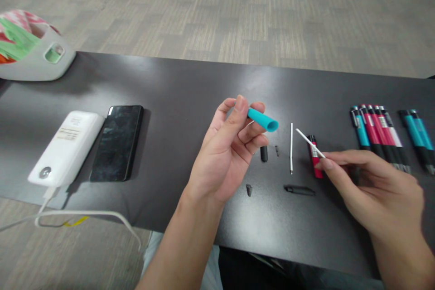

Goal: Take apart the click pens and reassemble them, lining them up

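My left hand (pixel 226 158) pinches a hollow blue pen barrel (pixel 261 119), its open end facing right. Between thumb and forefinger of my right hand (pixel 370 195) is a thin white pen refill (pixel 306 139), pointing up and left toward the barrel but apart from it. A second white refill (pixel 291 147) lies on the table between the hands. Around it are a black grip sleeve (pixel 264 154), a small spring (pixel 277 150), a dark cone tip (pixel 249 190) and a black clip-like pen part (pixel 299 190). A red pen barrel (pixel 315 158) lies partly behind my right fingers.
Several assembled pens (pixel 375 127) lie in a row at the right, with blue pens (pixel 419 133) beyond them. A black phone (pixel 117 142) and a white power bank (pixel 68 145) with a cable sit at left. A white basket (pixel 56 65) stands at the far left corner of the dark table (pixel 176 86).
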`<state>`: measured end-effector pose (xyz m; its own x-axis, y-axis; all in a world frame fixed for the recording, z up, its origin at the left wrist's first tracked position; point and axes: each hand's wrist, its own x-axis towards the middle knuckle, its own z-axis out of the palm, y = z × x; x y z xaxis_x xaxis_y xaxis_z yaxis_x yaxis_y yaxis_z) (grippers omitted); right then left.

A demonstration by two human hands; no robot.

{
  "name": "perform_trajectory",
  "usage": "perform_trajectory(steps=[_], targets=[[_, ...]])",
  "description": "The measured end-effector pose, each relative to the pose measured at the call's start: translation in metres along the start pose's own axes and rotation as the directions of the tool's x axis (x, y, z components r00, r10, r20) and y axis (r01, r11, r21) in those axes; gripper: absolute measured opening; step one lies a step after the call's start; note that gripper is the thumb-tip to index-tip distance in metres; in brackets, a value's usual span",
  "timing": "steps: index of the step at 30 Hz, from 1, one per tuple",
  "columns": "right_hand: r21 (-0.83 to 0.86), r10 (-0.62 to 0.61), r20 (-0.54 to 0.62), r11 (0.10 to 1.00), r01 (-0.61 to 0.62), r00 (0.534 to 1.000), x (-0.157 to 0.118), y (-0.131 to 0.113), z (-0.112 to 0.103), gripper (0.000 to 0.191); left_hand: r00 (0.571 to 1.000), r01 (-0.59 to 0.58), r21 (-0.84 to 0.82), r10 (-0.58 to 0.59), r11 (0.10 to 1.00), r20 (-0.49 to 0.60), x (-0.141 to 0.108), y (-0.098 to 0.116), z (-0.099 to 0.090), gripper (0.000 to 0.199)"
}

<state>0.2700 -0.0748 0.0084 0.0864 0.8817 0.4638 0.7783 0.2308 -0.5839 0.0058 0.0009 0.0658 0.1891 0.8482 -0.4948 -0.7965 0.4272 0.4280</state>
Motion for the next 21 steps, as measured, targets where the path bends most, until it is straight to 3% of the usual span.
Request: perform_trajectory(steps=[8, 14, 21], targets=[[0.019, 0.022, -0.007, 1.0, -0.022, 1.0, -0.0009, 0.0012, 0.0023, 0.018, 1.0, -0.009, 0.043, 0.009, 0.999, 0.021, 0.0002, 0.0002, -0.0002, 0.043], [-0.001, -0.062, 0.043, 0.998, 0.062, 0.997, 0.0023, 0.0038, -0.0015, 0.022, 1.0, 0.0, 0.028, 0.0, 1.0, 0.003, -0.0004, 0.0013, 0.0034, 0.03], [-0.013, 0.009, -0.003, 1.0, -0.009, 1.0, -0.0011, -0.0002, 0.001, 0.018, 1.0, -0.008, 0.055, 0.009, 0.998, -0.011, 0.0004, 0.0004, 0.0014, 0.027]])
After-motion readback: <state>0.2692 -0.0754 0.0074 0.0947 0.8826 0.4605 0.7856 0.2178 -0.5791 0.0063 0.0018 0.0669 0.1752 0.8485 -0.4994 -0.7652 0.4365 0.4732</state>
